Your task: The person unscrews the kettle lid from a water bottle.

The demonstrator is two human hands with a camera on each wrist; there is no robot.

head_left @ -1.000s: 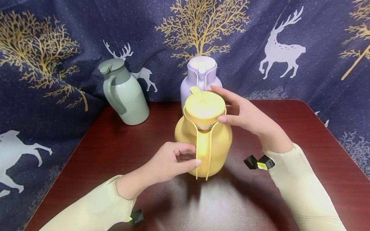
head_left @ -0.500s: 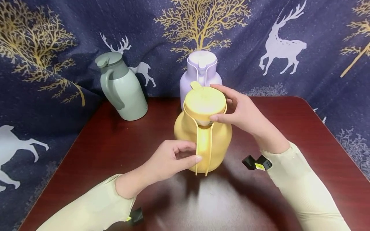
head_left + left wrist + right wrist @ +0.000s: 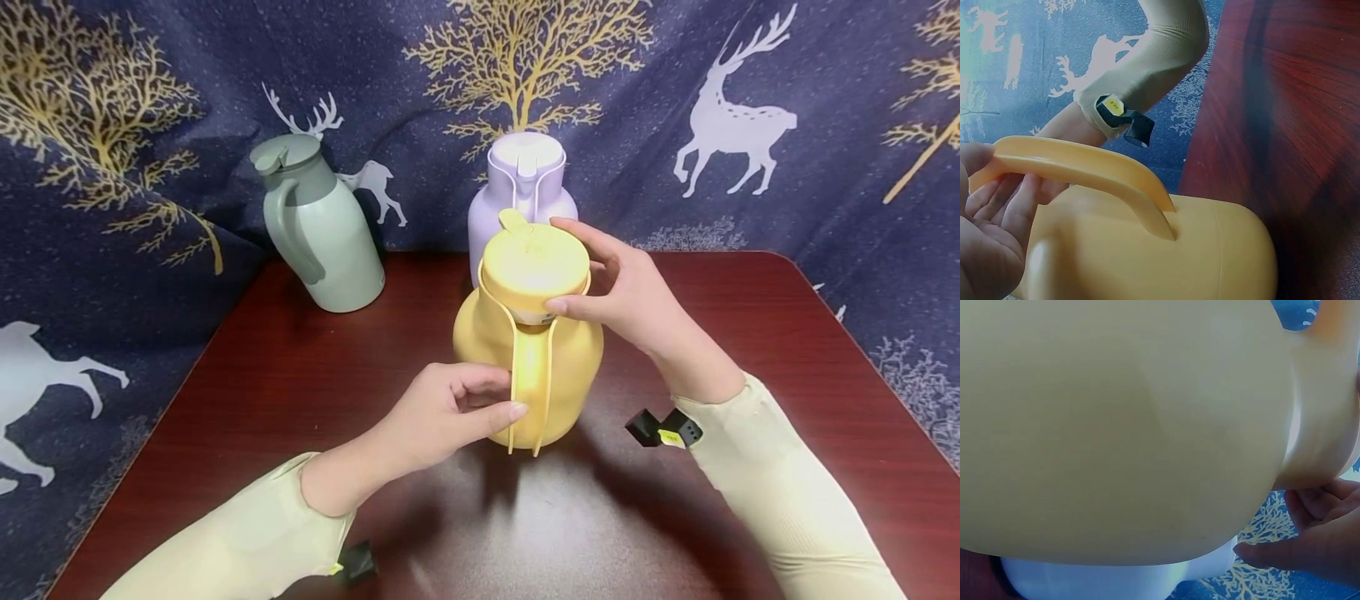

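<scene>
A yellow thermos jug [image 3: 570, 375] stands upright on the table, its handle facing me. My left hand [image 3: 431, 421] pinches that handle [image 3: 1085, 165] with thumb on the near side and fingers on the left. At the top, my right hand [image 3: 630, 292] curls round the right side of the round lid [image 3: 534, 262], thumb at the front edge and fingertips towards the back. Below the lid's rim shows a pale strip. The jug's body [image 3: 1116, 425] fills most of the right wrist view, the right hand's fingers at its lower right.
Close behind the yellow jug stands a purple thermos jug [image 3: 525, 179], partly hidden by it. A green thermos jug [image 3: 333, 242] stands at the back left of the red-brown table [image 3: 300, 400]. Blue patterned cloth [image 3: 637, 92] hangs behind the table.
My right thumb has slid slightly left along the front of the lid. The left hand keeps its grip on the handle. The head view has tilted a little.
</scene>
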